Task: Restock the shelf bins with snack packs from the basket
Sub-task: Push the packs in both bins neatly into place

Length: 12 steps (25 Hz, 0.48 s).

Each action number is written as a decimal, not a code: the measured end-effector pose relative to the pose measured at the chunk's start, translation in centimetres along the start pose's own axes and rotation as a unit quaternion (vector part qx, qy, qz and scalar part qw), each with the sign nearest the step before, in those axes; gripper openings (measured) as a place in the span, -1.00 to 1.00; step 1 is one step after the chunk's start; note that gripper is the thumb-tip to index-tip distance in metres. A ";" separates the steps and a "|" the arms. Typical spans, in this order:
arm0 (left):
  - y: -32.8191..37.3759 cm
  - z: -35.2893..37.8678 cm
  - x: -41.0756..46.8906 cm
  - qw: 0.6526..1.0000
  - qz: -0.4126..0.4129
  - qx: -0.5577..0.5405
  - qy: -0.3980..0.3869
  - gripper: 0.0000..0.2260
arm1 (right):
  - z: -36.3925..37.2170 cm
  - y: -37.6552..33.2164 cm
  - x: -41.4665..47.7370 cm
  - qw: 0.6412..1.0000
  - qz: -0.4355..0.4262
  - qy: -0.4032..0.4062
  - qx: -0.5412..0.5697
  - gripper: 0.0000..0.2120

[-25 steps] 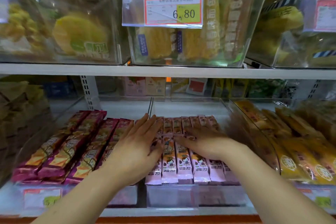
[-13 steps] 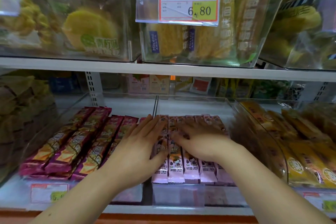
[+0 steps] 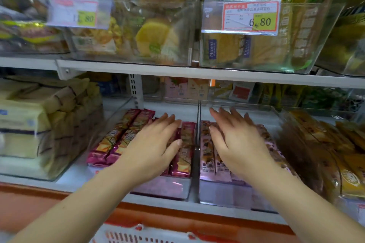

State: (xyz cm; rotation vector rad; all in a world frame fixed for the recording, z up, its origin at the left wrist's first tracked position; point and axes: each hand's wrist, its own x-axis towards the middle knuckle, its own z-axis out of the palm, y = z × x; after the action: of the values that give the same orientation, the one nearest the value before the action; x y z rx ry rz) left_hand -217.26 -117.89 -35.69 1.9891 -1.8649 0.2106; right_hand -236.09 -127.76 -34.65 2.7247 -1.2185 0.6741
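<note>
Two clear bins stand side by side on the lower shelf. The left bin [image 3: 164, 187] holds magenta snack bars [image 3: 110, 142] laid in rows. The right bin [image 3: 223, 191] holds pale pink snack packs [image 3: 207, 156]. My left hand [image 3: 156, 148] lies flat over the magenta bars, fingers straight. My right hand [image 3: 237, 140] lies flat over the pink packs, fingers spread. Neither hand holds a pack. The white and red basket [image 3: 142, 235] shows at the bottom edge, its contents out of view.
The upper shelf board [image 3: 177, 73] hangs close above the bins. Cream bread packs [image 3: 29, 124] fill a bin on the left and orange-yellow packs [image 3: 339, 150] a bin on the right. Clear bins of yellow cakes and price tags [image 3: 241, 16] sit on the upper shelf.
My left hand has shifted from the pink packs to the magenta bars in the left bin. The two hands have spread apart. The view has tilted down, and the basket has come into view.
</note>
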 end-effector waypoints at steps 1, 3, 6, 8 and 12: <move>-1.3 -0.4 -0.9 0.999 -0.003 0.042 -0.002 -0.49 | 0.1 -1.4 -0.7 0.999 -0.036 0.031 0.005 -0.47; -3.9 -0.9 -3.1 0.992 -0.009 0.124 -0.021 -0.45 | 1.1 -4.5 -2.5 0.993 -0.098 0.058 0.020 -0.49; -5.8 -1.2 -6.0 0.984 -0.025 0.167 -0.047 -0.49 | 3.3 -8.9 -4.9 0.989 -0.148 -0.003 0.020 -0.50; -6.2 -1.1 -7.2 0.984 -0.027 0.168 -0.061 -0.50 | 4.6 -10.9 -5.3 0.988 -0.139 -0.057 0.021 -0.43; -6.3 0.4 -8.4 0.981 -0.023 0.163 -0.101 -0.47 | 4.9 -12.9 -4.9 0.982 -0.091 -0.161 -0.032 -0.36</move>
State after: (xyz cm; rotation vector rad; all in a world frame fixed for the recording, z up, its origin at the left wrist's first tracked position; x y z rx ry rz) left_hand -211.91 -110.17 -40.39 2.3468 -2.0118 0.3289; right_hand -227.78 -116.81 -39.77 2.9219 -1.0018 0.1746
